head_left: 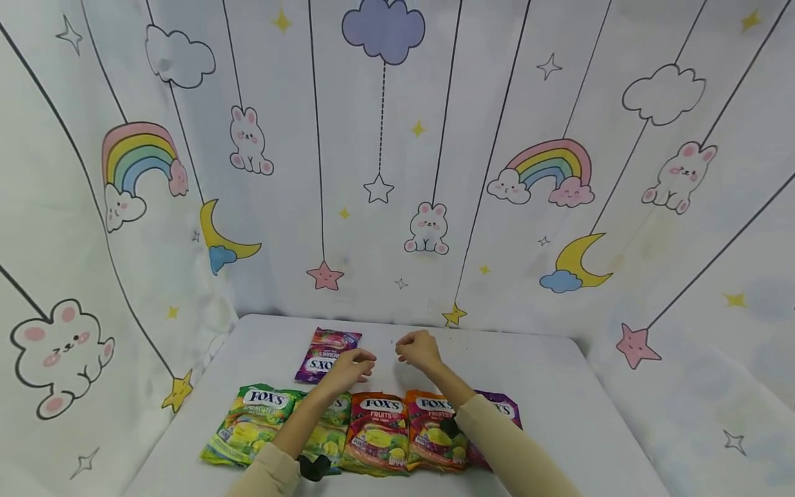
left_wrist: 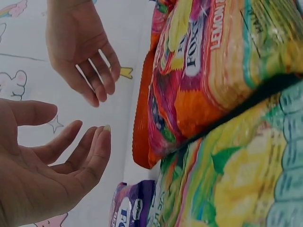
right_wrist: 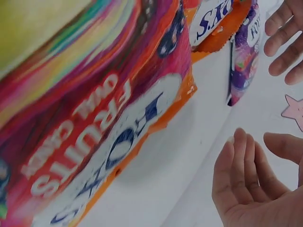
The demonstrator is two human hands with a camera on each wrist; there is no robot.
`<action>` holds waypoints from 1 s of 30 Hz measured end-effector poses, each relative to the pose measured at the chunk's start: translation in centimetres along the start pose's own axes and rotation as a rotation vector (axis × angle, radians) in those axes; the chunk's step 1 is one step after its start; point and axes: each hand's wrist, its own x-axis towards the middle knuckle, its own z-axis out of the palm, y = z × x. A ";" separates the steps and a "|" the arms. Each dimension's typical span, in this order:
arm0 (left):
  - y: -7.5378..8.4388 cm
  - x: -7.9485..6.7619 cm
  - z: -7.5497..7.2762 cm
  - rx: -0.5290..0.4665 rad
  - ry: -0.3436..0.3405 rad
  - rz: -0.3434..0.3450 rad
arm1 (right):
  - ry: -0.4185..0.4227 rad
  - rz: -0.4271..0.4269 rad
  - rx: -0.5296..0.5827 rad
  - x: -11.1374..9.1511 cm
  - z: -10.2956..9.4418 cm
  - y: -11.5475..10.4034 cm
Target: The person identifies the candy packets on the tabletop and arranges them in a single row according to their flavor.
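My left hand (head_left: 349, 369) hovers at the near right corner of a purple Fox's berries candy bag (head_left: 315, 359), covering part of it; whether they touch, I cannot tell. To its right, my right hand (head_left: 419, 349) is over the white table with its fingers loosely bent. In both wrist views the two hands face each other, apart, with nothing between the fingers. Nearer to me lies a row of Fox's bags: a green bag (head_left: 245, 424), another green bag (head_left: 329, 435), a red-orange fruits bag (head_left: 375, 435), a second fruits bag (head_left: 431, 431) and a purple bag (head_left: 504, 407), partly under my right sleeve.
The white table (head_left: 559, 386) reaches back to a cloth backdrop (head_left: 373, 290) printed with rabbits, stars and rainbows, which also rises on both sides. My forearms in beige sleeves (head_left: 512, 445) pass over the row of bags.
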 end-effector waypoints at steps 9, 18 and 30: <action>-1.4 0.2 -1.8 -0.015 0.094 -0.041 | -0.056 0.029 0.079 0.6 2.1 -0.6; -1.6 0.2 -4.0 -0.027 0.168 -0.071 | -0.093 0.059 0.092 0.7 3.7 -1.2; -3.3 0.1 -6.7 -0.011 0.231 -0.094 | -0.151 0.111 0.095 0.9 5.9 -1.5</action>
